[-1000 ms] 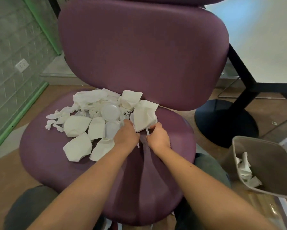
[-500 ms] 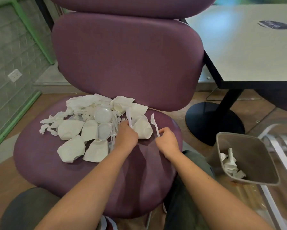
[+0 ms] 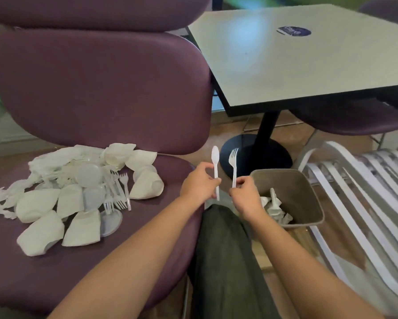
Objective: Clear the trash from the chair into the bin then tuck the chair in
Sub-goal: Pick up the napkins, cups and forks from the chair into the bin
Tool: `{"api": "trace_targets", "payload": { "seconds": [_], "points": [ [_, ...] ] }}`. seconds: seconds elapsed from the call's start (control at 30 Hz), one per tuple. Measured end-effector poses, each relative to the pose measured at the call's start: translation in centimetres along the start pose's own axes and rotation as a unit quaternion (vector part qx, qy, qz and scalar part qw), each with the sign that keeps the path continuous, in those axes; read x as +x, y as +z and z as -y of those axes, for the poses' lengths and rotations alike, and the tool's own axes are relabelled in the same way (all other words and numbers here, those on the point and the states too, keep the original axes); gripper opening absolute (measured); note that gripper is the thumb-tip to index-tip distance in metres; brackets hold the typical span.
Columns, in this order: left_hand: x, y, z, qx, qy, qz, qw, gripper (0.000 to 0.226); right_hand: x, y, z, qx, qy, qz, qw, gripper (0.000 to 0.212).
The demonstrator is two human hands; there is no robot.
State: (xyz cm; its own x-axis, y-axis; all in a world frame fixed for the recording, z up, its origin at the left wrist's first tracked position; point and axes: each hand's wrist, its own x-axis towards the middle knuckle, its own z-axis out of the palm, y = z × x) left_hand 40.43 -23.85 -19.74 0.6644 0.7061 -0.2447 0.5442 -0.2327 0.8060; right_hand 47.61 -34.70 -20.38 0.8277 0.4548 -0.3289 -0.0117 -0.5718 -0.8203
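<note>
Our left hand's fingers [image 3: 213, 180] pinch a white plastic spoon [image 3: 215, 166] upright; our right hand's fingers [image 3: 239, 181] pinch a white plastic fork [image 3: 233, 165] the same way, both just left of the bin [image 3: 308, 194]. We judge the carry step underway: next we reach over the bin and let go. Left of the bin, the purple padded chair [image 3: 101, 93] holds crumpled paper cups [image 3: 147, 185], clear lids and thin forks.

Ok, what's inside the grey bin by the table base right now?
The grey plastic bin holds a small heap of crumpled white trash against its near-left wall, one piece standing upright. The rest of its floor shows bare; anything under the heap is covered.
</note>
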Motion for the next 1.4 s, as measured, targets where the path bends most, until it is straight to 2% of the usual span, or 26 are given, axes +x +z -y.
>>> {"api": "trace_targets", "payload": {
  "seconds": [0.1,0.23,0.43,0.57,0.63,0.83,0.97,1.1,1.23,1.4],
  "points": [
    [0.7,3.5,-1.9,0.023,0.007,0.051,0.998,0.030,0.8,-3.0,-2.6,0.009,0.025,-0.020,0.999,0.039],
    [1.4,8.0,-3.9,0.055,0.008,0.103,0.993,0.031,1.6,-6.9,-5.4,0.015,0.058,-0.056,0.997,0.027],
    [3.0,14.5,-4.7,0.143,0.031,0.144,0.979,0.036,4.5,-9.8,-8.9,0.005,0.135,-0.068,0.989,0.032],
    [4.1,17.0,-4.8,0.156,0.034,0.186,0.970,0.058,5.3,-10.3,-10.4,-0.116,0.158,-0.086,0.977,0.048],
    [4.4,17.4,-4.4,0.171,0.027,0.193,0.966,0.061,5.3,-10.2,-10.7,-0.146,0.155,-0.083,0.974,0.051],
    [4.6,15.3,-3.4,0.117,0.021,0.134,0.984,0.034,5.4,-8.5,-9.2,-0.170,0.093,-0.058,0.979,0.041],
    [4.4,11.0,-3.2,0.103,0.038,0.076,0.991,0.022,5.2,-6.5,-6.4,-0.148,0.031,-0.044,0.988,0.035],
    [4.3,5.6,-2.2,0.113,0.039,0.021,0.993,0.019,4.6,-3.7,-3.5,-0.095,-0.019,-0.010,0.995,0.032],
    [3.9,0.1,0.1,0.121,0.014,-0.047,0.991,0.019,3.7,0.2,-0.6,-0.099,-0.067,0.016,0.993,0.032],
    [3.1,-5.1,2.9,0.078,-0.005,-0.110,0.991,0.012,2.4,5.3,1.7,-0.091,-0.078,0.044,0.992,0.027]
  ]
}}
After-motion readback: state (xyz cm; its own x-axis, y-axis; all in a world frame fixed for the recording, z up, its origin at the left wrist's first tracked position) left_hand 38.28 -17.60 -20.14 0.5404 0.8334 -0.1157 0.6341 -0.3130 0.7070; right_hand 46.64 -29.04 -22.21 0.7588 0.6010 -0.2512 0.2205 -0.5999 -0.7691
